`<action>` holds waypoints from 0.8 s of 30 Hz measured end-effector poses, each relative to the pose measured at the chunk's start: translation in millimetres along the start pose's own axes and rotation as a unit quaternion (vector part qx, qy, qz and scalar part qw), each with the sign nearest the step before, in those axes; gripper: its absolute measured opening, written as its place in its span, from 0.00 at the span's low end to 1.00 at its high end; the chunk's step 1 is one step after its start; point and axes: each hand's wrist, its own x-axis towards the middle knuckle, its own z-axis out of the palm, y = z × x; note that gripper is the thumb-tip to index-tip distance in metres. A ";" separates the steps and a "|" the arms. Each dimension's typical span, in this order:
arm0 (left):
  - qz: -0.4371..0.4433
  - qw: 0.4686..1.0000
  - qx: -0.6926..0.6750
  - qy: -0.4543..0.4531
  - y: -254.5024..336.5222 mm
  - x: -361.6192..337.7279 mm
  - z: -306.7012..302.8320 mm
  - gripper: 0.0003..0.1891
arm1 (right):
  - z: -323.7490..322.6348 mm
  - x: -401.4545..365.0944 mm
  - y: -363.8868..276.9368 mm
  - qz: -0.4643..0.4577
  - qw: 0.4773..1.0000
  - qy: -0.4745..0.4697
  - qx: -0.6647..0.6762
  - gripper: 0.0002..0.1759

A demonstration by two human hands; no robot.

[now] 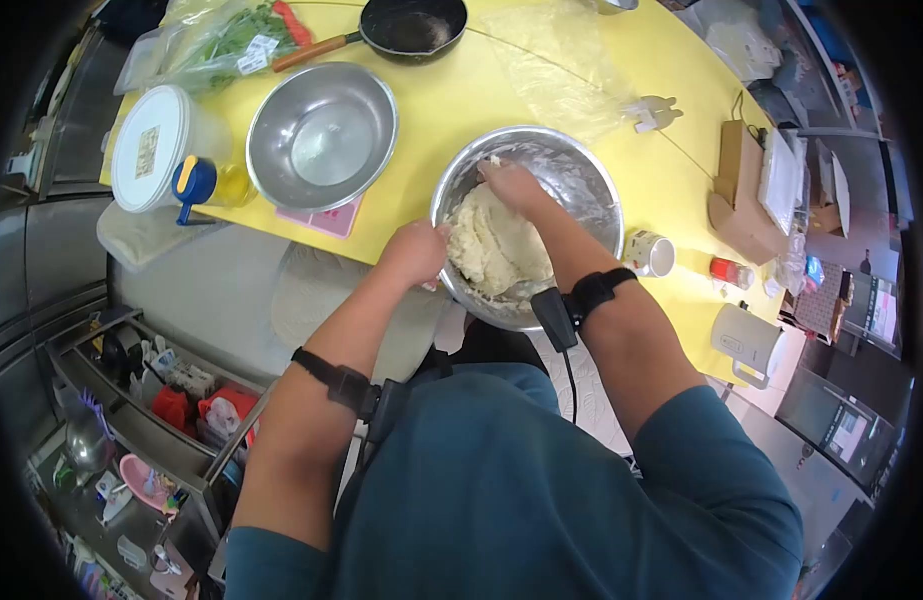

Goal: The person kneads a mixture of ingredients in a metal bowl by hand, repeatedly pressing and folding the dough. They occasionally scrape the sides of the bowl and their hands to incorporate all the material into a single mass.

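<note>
A pale lump of dough [496, 238] with a rough, torn surface lies in a large metal bowl [593, 185]. Floury smears coat the bowl's inner wall. My left hand [418, 252] is closed on the bowl's left rim, its thumb side towards the dough. Inside the bowl, my right hand [513, 187] is over the far edge of the dough with its fingers curled. A bit of dough shows at those fingertips, and the rest of the fingers' underside is hidden.
Left of the bowl stand an empty metal basin [326, 140], a white-lidded tub [153, 150] and an oil jug [196, 182]. A frying pan [413, 25] lies beyond. A patterned mug [649, 254], a red-labelled jar [731, 272] and a kettle [746, 340] are on the right.
</note>
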 end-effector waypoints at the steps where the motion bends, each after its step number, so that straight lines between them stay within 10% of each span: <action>1: 0.002 1.000 -0.007 0.006 -0.1 -3.5 0.9 0.26 | 7.4 1.1 -2.6 -0.012 0.999 -0.026 -0.033 0.25; 3: 0.039 0.995 0.077 0.039 -0.5 -3.1 3.1 0.26 | -0.7 -3.4 -8.2 -0.138 0.948 -0.082 -0.276 0.25; 11: -0.017 0.998 -0.021 0.058 -2.5 -3.2 14.5 0.23 | 0.8 -159.4 13.3 -0.247 0.911 -0.034 -0.328 0.11; 17: 0.046 0.990 0.081 0.104 -30.9 18.0 30.1 0.24 | 23.7 -84.8 21.5 -0.203 0.898 -0.001 -0.391 0.14; 19: 0.061 0.989 0.084 0.101 -33.3 19.3 30.7 0.24 | 13.4 -52.0 1.2 -0.112 0.935 -0.043 -0.334 0.19; 24: 0.048 0.996 0.039 0.065 -28.0 13.7 19.8 0.25 | -11.4 -43.0 16.0 -0.221 0.964 0.043 -0.138 0.27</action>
